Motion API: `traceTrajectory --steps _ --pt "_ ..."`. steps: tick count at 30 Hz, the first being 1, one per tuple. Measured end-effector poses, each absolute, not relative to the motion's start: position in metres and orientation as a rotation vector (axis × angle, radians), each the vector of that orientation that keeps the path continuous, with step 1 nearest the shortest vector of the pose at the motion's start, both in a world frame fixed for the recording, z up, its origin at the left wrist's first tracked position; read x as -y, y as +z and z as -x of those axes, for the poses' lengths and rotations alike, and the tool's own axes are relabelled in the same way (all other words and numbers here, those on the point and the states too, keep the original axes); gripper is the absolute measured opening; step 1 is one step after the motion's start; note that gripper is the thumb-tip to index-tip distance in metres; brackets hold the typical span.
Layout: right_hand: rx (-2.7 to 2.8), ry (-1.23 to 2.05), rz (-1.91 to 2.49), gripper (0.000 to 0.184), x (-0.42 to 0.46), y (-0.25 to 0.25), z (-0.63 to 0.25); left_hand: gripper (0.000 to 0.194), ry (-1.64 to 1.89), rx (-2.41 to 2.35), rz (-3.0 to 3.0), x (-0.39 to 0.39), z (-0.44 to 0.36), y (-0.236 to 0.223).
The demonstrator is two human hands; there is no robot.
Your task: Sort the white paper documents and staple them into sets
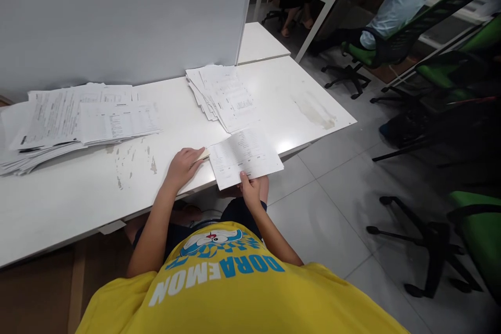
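While wearing a yellow shirt, pinches 1 printed sheet by its near edge in the right hand, letting it jut past the near edge of the counter. Clasps a small cream item, mostly hidden, in the left hand, just beside the sheet's left edge. Has 1 fanned stack just beyond the sheet and 1 broader pile of papers to the left. Faces a grey partition behind both. Has, farther off to the right, 1 person in light blue, seated in a green chair.
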State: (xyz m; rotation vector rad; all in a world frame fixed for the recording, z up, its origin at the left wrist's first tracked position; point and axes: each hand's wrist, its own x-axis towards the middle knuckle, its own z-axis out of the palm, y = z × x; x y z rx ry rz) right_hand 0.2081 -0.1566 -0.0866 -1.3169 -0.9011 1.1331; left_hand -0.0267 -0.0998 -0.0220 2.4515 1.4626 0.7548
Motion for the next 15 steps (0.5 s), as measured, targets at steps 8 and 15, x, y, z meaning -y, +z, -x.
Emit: traceTrajectory --steps 8,15 --pt "0.935 1.166 1.3 0.038 0.159 -0.083 -0.205 0.045 0.754 -1.437 -2.529 0.099 0.025 -0.024" --pt "0.823 1.227 1.286 0.049 0.15 -0.076 -0.198 0.044 0.663 -1.397 -2.557 0.093 0.028 -0.026"
